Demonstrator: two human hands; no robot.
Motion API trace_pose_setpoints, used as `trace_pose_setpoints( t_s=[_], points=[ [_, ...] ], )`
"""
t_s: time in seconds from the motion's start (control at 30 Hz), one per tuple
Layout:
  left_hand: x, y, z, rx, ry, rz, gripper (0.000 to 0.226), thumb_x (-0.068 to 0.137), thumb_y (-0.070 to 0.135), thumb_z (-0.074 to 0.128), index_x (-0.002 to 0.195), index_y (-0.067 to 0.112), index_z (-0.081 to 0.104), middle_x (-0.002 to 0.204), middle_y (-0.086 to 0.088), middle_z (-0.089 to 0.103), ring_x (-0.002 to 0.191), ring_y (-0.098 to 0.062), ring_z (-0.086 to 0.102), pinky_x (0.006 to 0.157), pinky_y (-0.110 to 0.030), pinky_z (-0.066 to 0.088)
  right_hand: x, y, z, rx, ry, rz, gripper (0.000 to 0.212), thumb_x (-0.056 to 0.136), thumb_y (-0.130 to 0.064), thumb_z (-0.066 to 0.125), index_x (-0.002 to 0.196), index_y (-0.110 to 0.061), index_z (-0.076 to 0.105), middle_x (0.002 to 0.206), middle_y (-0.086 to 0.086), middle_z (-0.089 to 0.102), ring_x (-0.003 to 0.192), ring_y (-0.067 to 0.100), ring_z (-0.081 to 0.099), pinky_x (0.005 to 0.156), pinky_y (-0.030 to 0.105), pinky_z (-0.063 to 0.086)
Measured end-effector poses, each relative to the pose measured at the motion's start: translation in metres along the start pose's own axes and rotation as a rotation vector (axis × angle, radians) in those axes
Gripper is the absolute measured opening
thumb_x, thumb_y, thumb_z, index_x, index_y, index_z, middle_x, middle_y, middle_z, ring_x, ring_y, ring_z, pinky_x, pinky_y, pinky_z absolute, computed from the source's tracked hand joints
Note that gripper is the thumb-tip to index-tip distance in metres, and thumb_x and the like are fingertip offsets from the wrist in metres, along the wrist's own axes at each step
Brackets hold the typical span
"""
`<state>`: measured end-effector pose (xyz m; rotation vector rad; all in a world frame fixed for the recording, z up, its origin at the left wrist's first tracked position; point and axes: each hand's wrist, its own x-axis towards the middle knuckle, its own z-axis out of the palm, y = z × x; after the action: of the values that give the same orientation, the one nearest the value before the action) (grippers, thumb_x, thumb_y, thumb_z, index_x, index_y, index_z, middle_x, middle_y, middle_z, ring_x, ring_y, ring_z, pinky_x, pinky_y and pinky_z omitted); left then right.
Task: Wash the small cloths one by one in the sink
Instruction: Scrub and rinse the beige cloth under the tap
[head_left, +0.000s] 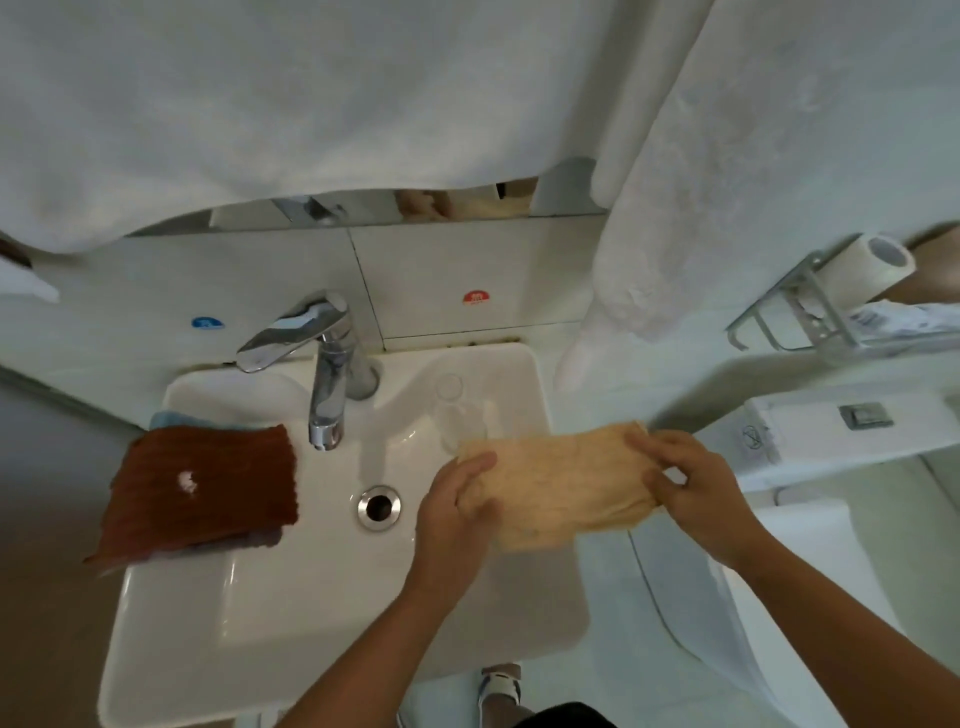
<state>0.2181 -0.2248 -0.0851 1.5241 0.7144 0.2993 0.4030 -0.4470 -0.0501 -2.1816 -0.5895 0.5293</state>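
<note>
Left hand and right hand each pinch an end of the beige cloth, stretched over the sink's 3 o'clock rim. Brown cloth lies at 9 o'clock, beside the faucet.

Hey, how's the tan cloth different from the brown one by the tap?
The tan cloth is pale and held stretched between the left hand and right hand over the sink's right side. The brown cloth is dark, lies untouched on the left rim atop other cloths, and bears a white spot. Both are small textured rectangles.
</note>
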Motion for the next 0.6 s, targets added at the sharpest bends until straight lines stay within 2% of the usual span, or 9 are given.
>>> trace_pose_setpoints(
  t_s=[0.07,0.13,0.17,0.23,0.3,0.37,0.47,0.53,0.6],
  points=[
    [0.020,0.002,0.020,0.048,0.034,0.047,0.053,0.084,-0.011,0.065,0.125,0.023,0.069,0.136,0.006,0.061,0.130,-0.008,0.054,0.108,-0.027,0.045,0.020,0.011,-0.005,-0.036,0.051,-0.007,0.058,0.093,0.007,0.063,0.139,-0.027,0.058,0.134,-0.001,0.056,0.118,0.021,0.057,0.099,0.030,0.047],
    [0.037,0.001,0.039,0.087,0.090,0.056,0.050,0.085,-0.009,0.064,0.124,0.021,0.069,0.134,0.005,0.062,0.126,-0.006,0.056,0.108,-0.029,0.046,0.040,0.020,-0.006,-0.064,0.072,0.001,0.064,0.090,0.008,0.064,0.144,-0.024,0.055,0.148,0.001,0.051,0.126,0.022,0.055,0.104,0.033,0.046],
    [0.042,-0.001,0.047,0.096,0.128,0.031,0.047,0.086,-0.006,0.064,0.123,0.022,0.069,0.131,0.008,0.064,0.123,-0.003,0.058,0.107,-0.030,0.047,0.048,0.024,-0.004,-0.079,0.059,0.010,0.069,0.088,0.008,0.064,0.148,-0.024,0.052,0.154,0.000,0.047,0.129,0.020,0.053,0.104,0.030,0.045],
    [0.047,-0.010,0.061,0.112,0.186,-0.057,0.043,0.089,0.001,0.063,0.125,0.025,0.069,0.127,0.010,0.067,0.120,-0.007,0.060,0.106,-0.034,0.049,0.060,0.029,0.003,-0.101,0.001,0.038,0.077,0.086,0.008,0.063,0.153,-0.025,0.044,0.160,-0.004,0.039,0.124,0.017,0.056,0.096,0.019,0.043],
    [0.050,-0.021,0.069,0.121,0.209,-0.092,0.044,0.091,0.005,0.062,0.130,0.025,0.067,0.130,0.007,0.067,0.123,-0.013,0.060,0.108,-0.035,0.048,0.066,0.036,0.013,-0.127,-0.056,0.049,0.080,0.086,0.009,0.062,0.155,-0.024,0.039,0.162,-0.005,0.035,0.110,0.017,0.059,0.086,0.014,0.044],
    [0.056,-0.029,0.075,0.156,0.201,-0.095,0.051,0.092,0.004,0.060,0.138,0.025,0.062,0.135,0.004,0.065,0.126,-0.016,0.058,0.109,-0.035,0.046,0.070,0.042,0.021,-0.118,-0.070,0.053,0.081,0.087,0.009,0.062,0.156,-0.023,0.037,0.163,-0.007,0.032,0.104,0.019,0.060,0.086,0.020,0.050],
    [0.069,-0.035,0.081,0.216,0.192,-0.182,0.059,0.093,0.003,0.056,0.148,0.025,0.052,0.139,-0.001,0.063,0.128,-0.020,0.057,0.109,-0.032,0.044,0.075,0.047,0.030,-0.095,-0.082,0.043,0.081,0.088,0.008,0.063,0.157,-0.023,0.034,0.165,-0.006,0.028,0.116,0.025,0.060,0.097,0.040,0.055],
    [0.072,-0.040,0.083,0.220,0.212,-0.244,0.055,0.096,0.005,0.056,0.148,0.021,0.052,0.137,-0.004,0.065,0.126,-0.022,0.059,0.103,-0.025,0.043,0.077,0.048,0.036,-0.105,-0.091,0.021,0.079,0.089,0.008,0.064,0.157,-0.020,0.035,0.165,-0.002,0.030,0.124,0.027,0.057,0.099,0.044,0.054],
    [0.066,-0.043,0.083,0.297,0.213,-0.232,0.047,0.101,0.014,0.056,0.148,0.015,0.052,0.124,-0.007,0.068,0.118,-0.025,0.063,0.093,-0.020,0.041,0.077,0.049,0.042,-0.106,-0.099,-0.024,0.072,0.088,0.007,0.066,0.153,-0.014,0.042,0.161,0.006,0.036,0.129,0.031,0.056,0.100,0.049,0.053]
  ],
)
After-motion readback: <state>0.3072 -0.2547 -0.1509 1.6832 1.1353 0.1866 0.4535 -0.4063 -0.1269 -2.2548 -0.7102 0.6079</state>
